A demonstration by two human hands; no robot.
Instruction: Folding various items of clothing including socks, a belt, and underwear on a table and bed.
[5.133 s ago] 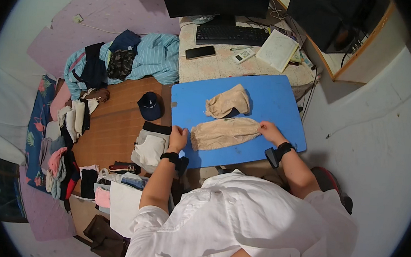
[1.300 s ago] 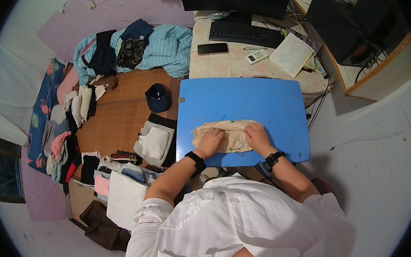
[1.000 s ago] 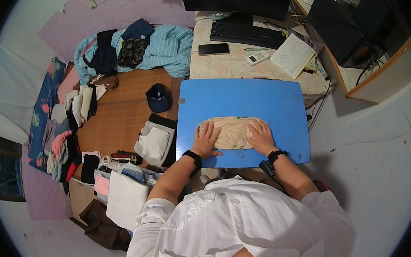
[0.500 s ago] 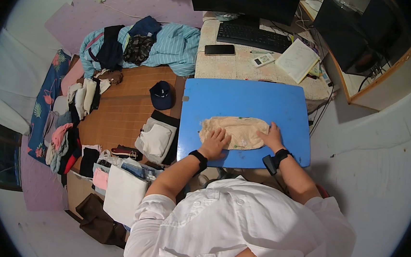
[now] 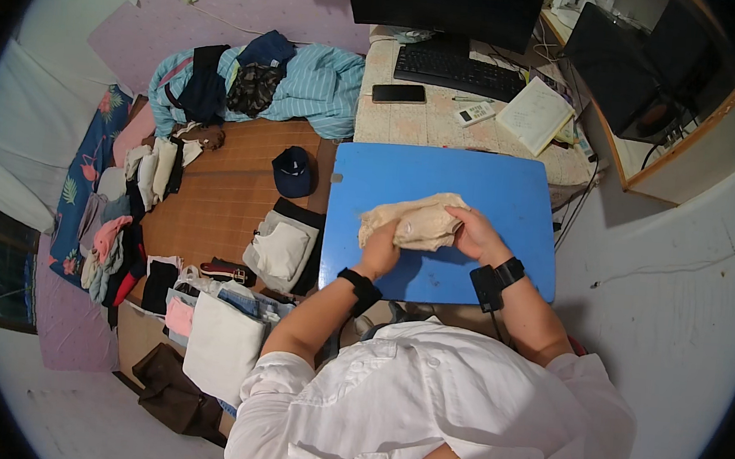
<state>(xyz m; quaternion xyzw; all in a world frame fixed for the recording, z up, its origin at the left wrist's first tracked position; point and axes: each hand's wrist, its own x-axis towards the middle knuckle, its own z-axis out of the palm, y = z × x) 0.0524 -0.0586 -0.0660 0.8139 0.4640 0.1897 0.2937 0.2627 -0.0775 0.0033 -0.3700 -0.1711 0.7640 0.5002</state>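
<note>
A cream-coloured folded cloth [image 5: 424, 218] is held by its near side above the blue tabletop [image 5: 441, 171]. My left hand [image 5: 378, 249] grips its left end, with the fingers tucked partly under the fabric and out of sight. At the other end, my right hand [image 5: 474, 234] pinches the cloth, its thumb on top. The right part of the cloth bulges and is folded over on itself. Whether its far edge touches the tabletop, I cannot tell.
Behind the tabletop, a desk holds a phone [image 5: 399, 94], a keyboard [image 5: 459, 73], a white remote [image 5: 475, 114] and an open notebook [image 5: 535, 111]. To the left, a bed carries a dark cap [image 5: 292, 172], folded white clothes [image 5: 280, 251] and several garment piles [image 5: 112, 240].
Both hands, earlier lying flat on the spread cloth, now hold its ends and have lifted it. The cloth has become shorter and bunched.
</note>
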